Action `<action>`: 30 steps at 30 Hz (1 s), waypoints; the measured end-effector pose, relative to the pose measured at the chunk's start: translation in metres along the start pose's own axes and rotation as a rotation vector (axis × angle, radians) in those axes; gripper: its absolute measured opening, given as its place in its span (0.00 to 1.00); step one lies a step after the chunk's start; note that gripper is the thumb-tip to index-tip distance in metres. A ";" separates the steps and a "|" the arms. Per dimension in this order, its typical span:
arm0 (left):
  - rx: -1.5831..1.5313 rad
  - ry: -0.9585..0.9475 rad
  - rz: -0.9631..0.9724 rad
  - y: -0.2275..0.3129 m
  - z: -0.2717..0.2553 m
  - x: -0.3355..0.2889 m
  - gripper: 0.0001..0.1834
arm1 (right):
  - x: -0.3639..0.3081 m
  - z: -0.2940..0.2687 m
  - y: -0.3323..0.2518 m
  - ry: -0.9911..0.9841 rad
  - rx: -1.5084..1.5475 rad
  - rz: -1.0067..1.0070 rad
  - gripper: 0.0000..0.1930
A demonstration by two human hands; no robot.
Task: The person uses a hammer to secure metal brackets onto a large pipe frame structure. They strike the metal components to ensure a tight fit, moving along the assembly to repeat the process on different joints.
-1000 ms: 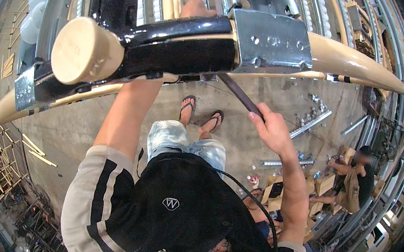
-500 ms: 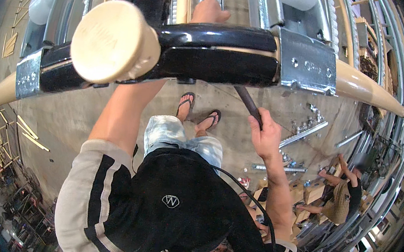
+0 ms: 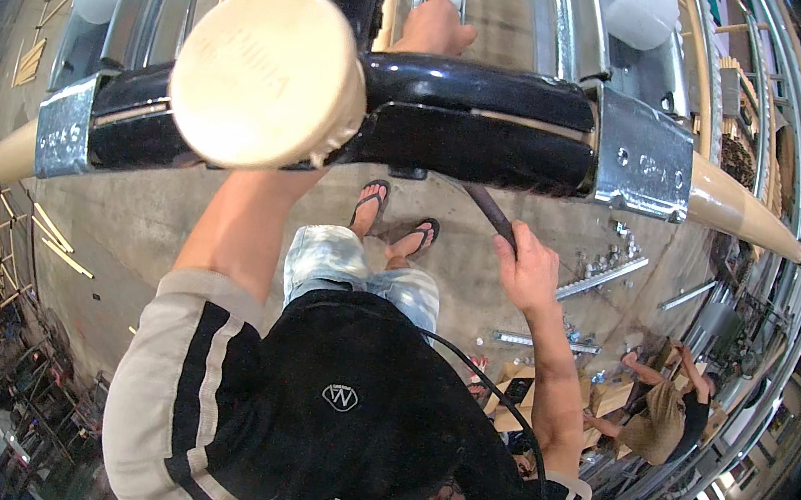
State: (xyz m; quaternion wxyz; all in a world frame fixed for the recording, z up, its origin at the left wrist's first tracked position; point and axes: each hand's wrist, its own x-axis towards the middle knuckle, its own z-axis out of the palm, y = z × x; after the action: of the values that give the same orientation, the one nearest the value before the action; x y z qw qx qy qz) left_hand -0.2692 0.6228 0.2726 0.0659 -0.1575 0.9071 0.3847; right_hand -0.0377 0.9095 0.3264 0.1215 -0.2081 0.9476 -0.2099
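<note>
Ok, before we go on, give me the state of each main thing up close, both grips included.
Long cream round pipe: running crosswise
Glossy black tubular joint: around the pipe, narrow slit showing
Two shiny silver metal brackets: on the pipe, one beside each end of the joint
Cream round cap: facing the camera
Dark cylindrical rod: slanted, upper end hidden
Right-hand grip: closed around the rod
Left-hand grip: beyond the joint, closure unclear

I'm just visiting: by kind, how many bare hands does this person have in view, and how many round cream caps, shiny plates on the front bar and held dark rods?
Bare hands, left hand and right hand: 2
Round cream cap: 1
Shiny plates, left plate and right plate: 2
Dark rod: 1
Total: 6
</note>
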 end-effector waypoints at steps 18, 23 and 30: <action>0.069 0.005 0.032 -0.020 -0.001 0.015 0.53 | 0.006 0.011 0.022 0.094 0.102 -0.193 0.18; 0.050 -0.033 0.027 -0.017 0.012 0.028 0.54 | 0.012 0.001 0.020 -0.043 -0.031 -0.112 0.19; -0.029 -0.086 -0.049 -0.005 0.021 0.020 0.53 | -0.027 0.042 0.100 -0.186 -0.369 -0.140 0.24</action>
State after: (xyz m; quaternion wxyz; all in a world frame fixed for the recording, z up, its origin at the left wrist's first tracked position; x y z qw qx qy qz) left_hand -0.2860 0.6297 0.2496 0.1121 -0.1638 0.8937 0.4024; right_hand -0.0354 0.9895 0.2487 0.1531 -0.3106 0.9379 -0.0206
